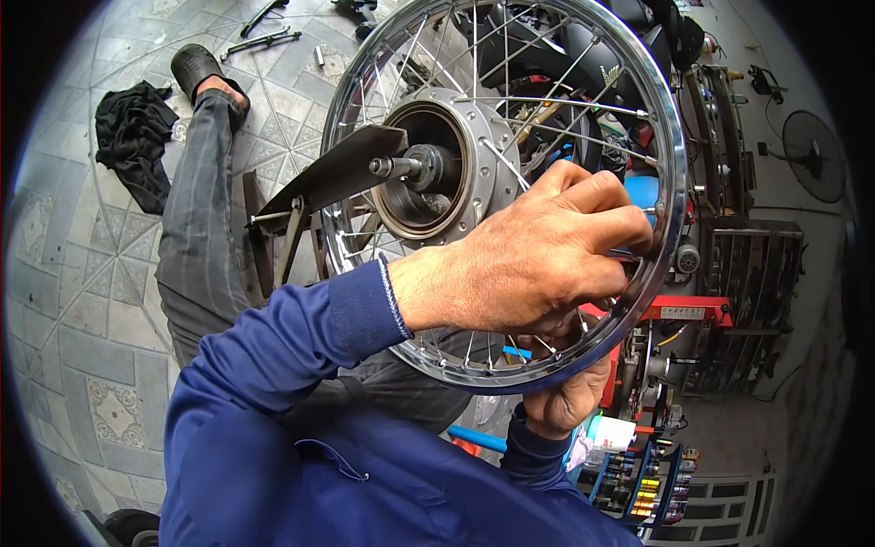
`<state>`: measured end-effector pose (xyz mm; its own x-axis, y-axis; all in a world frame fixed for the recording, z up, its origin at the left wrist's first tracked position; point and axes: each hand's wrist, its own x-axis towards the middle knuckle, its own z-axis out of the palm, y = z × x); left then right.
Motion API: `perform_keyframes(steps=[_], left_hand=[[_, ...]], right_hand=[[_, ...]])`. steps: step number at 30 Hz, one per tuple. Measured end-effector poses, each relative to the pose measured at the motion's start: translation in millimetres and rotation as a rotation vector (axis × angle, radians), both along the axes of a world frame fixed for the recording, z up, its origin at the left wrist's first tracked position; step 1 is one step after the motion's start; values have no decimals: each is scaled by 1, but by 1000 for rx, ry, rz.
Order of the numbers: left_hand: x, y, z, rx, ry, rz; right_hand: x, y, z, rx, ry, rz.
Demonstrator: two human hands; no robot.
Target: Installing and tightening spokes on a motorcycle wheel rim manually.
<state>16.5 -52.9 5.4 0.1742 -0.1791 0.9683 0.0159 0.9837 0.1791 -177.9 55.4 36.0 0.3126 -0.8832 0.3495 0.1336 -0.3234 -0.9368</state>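
Left hand (538, 251): fingers curled among spokes (505, 164), wheel's 4 o'clock; pinch hidden, cannot tell.
Right hand (570, 398): clamped on rim (510, 375), 5 o'clock, likely for steadiness.
Wheel (483, 178): view's 1 o'clock.
Metal stand (319, 178): wheel's 9 o'clock, probably support.

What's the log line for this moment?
Left hand: across silver, round, metal spoked wheel | right hand: at its lower edge

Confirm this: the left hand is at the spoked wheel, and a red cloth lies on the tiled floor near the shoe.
The colour is wrong: the head view shows a black cloth. It does lie on the tiled floor near the shoe, and the left hand is at the spoked wheel.
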Motion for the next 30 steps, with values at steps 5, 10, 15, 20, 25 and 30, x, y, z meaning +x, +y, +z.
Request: perform_keyframes(steps=[5, 10, 15, 20, 25, 30], left_hand=[[-1, 4, 0, 51, -24, 45], [-1, 3, 1, 59, -4, -71], [0, 5, 1, 51, -44, -25], [0, 5, 2, 63, -19, -21], [3, 5, 0, 31, -92, 33], [-7, 4, 0, 67, 30, 2]], right_hand=[[-5, 5, -4, -4, 24, -112], [0, 1, -1, -12, -19, -41], [-3, 3, -2, -21, -13, -18], [-2, 2, -1, -28, 1, -51], [0, 1, 0, -8, -11, 21], [-7, 3, -2, -7, 3, -52]])
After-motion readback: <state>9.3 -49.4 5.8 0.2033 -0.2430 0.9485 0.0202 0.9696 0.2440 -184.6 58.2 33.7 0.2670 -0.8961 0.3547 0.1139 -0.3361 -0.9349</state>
